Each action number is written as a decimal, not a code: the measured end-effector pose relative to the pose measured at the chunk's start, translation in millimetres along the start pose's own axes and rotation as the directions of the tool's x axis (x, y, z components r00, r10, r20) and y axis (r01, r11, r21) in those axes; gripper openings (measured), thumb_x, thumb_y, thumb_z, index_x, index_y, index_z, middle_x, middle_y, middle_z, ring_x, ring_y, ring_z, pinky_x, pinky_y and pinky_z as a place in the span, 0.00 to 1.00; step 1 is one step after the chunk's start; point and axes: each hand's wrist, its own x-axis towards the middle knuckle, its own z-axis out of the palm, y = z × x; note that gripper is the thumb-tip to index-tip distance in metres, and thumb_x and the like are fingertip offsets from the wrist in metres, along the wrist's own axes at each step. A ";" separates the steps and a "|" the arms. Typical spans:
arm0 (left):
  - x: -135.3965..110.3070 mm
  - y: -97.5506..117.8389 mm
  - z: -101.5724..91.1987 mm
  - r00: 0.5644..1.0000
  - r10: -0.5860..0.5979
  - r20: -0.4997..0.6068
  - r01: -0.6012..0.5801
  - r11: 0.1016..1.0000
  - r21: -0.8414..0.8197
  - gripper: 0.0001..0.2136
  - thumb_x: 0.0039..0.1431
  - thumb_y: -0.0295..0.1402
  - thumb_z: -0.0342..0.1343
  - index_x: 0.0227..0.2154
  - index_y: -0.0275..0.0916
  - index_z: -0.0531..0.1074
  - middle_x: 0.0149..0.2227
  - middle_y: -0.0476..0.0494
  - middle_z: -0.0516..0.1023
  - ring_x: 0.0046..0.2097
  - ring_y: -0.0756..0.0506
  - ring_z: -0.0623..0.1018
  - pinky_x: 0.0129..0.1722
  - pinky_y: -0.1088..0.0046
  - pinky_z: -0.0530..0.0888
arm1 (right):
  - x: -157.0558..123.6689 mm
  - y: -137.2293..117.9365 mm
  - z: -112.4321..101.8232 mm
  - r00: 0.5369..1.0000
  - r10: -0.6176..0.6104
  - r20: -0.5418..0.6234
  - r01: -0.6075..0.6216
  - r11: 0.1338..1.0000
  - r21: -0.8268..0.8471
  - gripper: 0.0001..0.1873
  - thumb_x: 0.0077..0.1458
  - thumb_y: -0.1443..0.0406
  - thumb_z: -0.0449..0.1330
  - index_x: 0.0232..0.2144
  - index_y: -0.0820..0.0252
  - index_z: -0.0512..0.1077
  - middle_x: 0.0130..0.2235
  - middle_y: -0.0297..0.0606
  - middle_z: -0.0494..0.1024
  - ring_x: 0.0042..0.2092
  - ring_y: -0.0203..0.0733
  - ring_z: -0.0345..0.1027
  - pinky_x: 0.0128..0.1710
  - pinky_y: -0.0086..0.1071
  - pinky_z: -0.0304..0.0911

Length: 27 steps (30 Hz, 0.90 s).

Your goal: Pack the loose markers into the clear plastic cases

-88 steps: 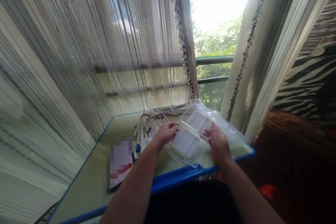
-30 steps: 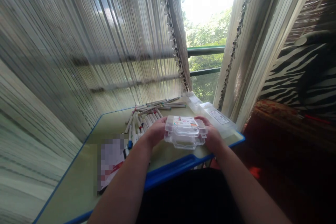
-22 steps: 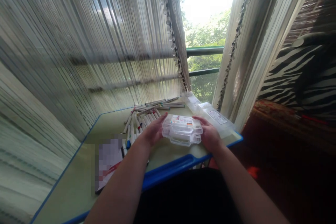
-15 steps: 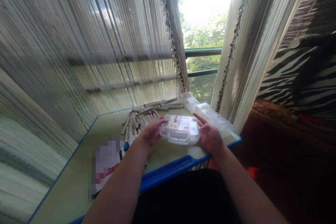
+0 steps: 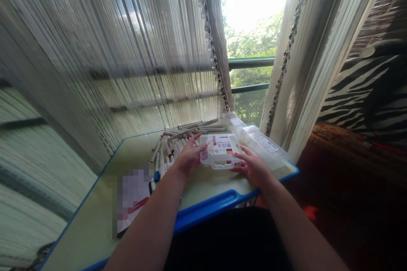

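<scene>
A clear plastic carry case (image 5: 221, 151) with a printed label and a handle on its near side is held between my two hands above the table. My left hand (image 5: 190, 154) grips its left side, thumb toward the label. On the right side, my right hand (image 5: 251, 165) has its fingers on the top and beneath the case. Whether anything is inside cannot be made out. Several markers (image 5: 165, 150), mostly white with coloured ends, lie in a loose pile left of the case. More markers (image 5: 211, 128) lie along the table's far edge.
The pale table (image 5: 95, 207) has a blue rim and a blue tray groove (image 5: 206, 209) at its front. An open clear plastic container (image 5: 265, 144) with a label lies at the right corner. A blurred-out sheet (image 5: 133, 194) is at left. String curtains (image 5: 152, 51) hang behind.
The case has tilted so that its label faces me more. My right fingers have moved from its side onto its top and underside. The view has shifted slightly.
</scene>
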 end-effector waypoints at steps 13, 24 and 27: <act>-1.6 0.0 -0.5 0.995 0.029 0.092 -0.030 1.000 0.005 0.29 0.49 0.24 0.64 0.56 0.35 0.64 0.41 0.36 0.80 0.37 0.43 0.82 0.38 0.66 0.79 | -0.7 -0.7 -0.1 1.000 -0.015 -0.022 0.015 1.000 -0.009 0.24 0.47 0.70 0.62 0.48 0.62 0.66 0.34 0.40 0.80 0.30 0.43 0.77 0.22 0.30 0.72; -12.8 4.1 3.0 0.960 -0.251 0.128 0.202 0.930 0.307 0.16 0.53 0.41 0.62 0.36 0.31 0.75 0.35 0.35 0.82 0.32 0.45 0.81 0.33 0.71 0.78 | 2.3 -1.1 -4.1 0.999 -0.036 -0.024 0.037 0.998 0.060 0.15 0.47 0.69 0.64 0.40 0.62 0.71 0.36 0.41 0.81 0.32 0.41 0.76 0.26 0.30 0.74; -11.0 4.5 4.1 0.959 -0.271 0.086 0.230 0.917 0.326 0.16 0.56 0.42 0.59 0.36 0.31 0.75 0.33 0.35 0.82 0.31 0.44 0.81 0.31 0.71 0.78 | 2.2 -0.6 -3.6 1.000 -0.029 -0.012 0.030 0.998 0.057 0.14 0.48 0.69 0.64 0.40 0.61 0.71 0.37 0.41 0.81 0.32 0.40 0.76 0.26 0.30 0.74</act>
